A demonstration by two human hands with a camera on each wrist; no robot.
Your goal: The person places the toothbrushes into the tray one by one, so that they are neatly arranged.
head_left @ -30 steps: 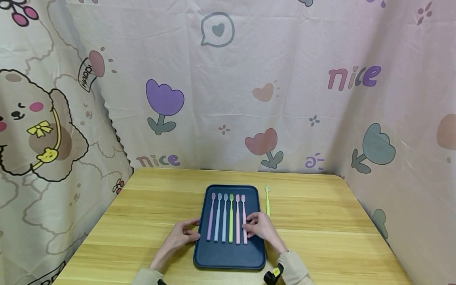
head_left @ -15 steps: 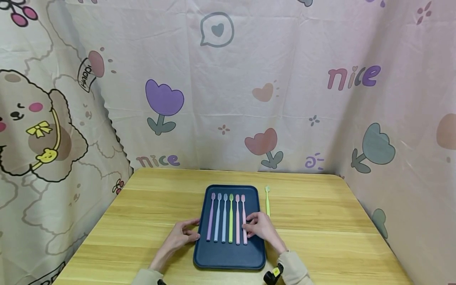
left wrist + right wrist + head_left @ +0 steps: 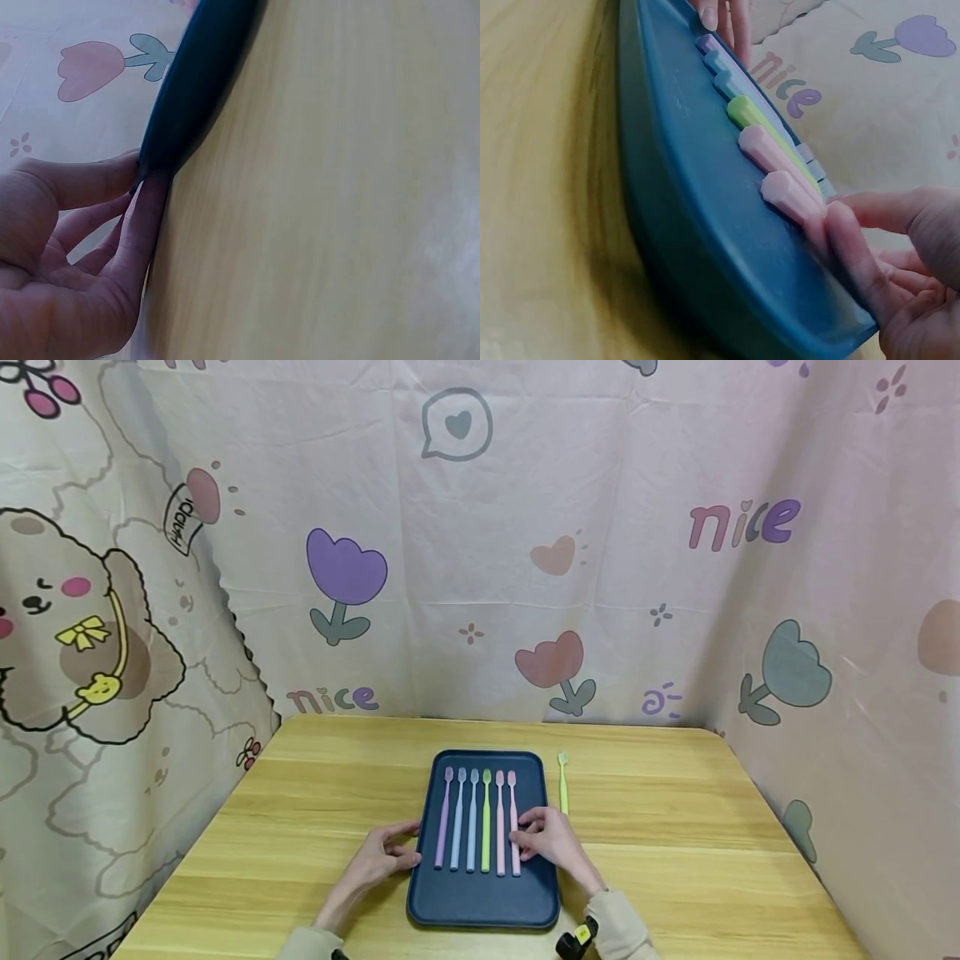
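Observation:
A dark blue tray [image 3: 483, 902] lies on the table with several toothbrushes side by side, heads toward the far end. From left to right come a purple toothbrush [image 3: 444, 822], two light blue toothbrushes [image 3: 472, 827], a green toothbrush [image 3: 487, 827], a pink toothbrush [image 3: 500, 831] and the rightmost pink toothbrush [image 3: 513, 810]. My right hand [image 3: 553, 842] pinches that last one by its handle between thumb and finger. At the tray's left rim my left hand [image 3: 375, 857] holds the edge; in the left wrist view a finger reaches to its underside [image 3: 154, 176].
A loose yellow-green toothbrush [image 3: 563, 781] lies on the wooden table [image 3: 675, 827] right of the tray, its lower end hidden behind my right hand. A printed curtain [image 3: 450, 552] stands along the table's back and sides.

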